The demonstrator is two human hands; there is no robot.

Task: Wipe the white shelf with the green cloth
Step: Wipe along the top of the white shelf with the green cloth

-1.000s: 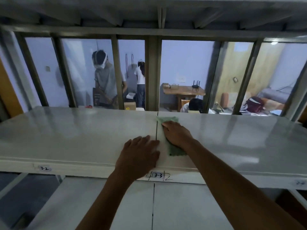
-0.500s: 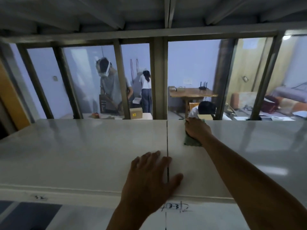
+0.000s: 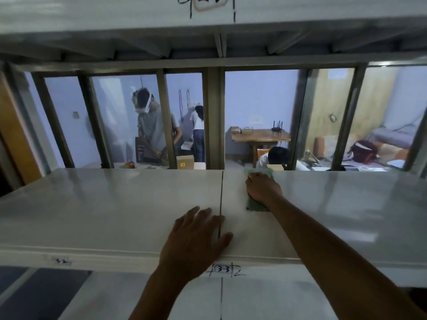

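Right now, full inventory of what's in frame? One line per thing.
shelf: 1, white, glossy, across the middle; dark seam down its centre
cloth: 1, green, flat on shelf right of seam, reaching the back edge
label 3-3: 1, white with black writing, shelf front edge under seam
upper shelf: 1, white, top of frame
posts: several, grey metal, behind shelf
people: 3, in room beyond
table: 1, wooden, back wall
box: 1, cardboard, beyond shelf
left hand: flat on shelf over seam, near front edge
right hand: pressing cloth
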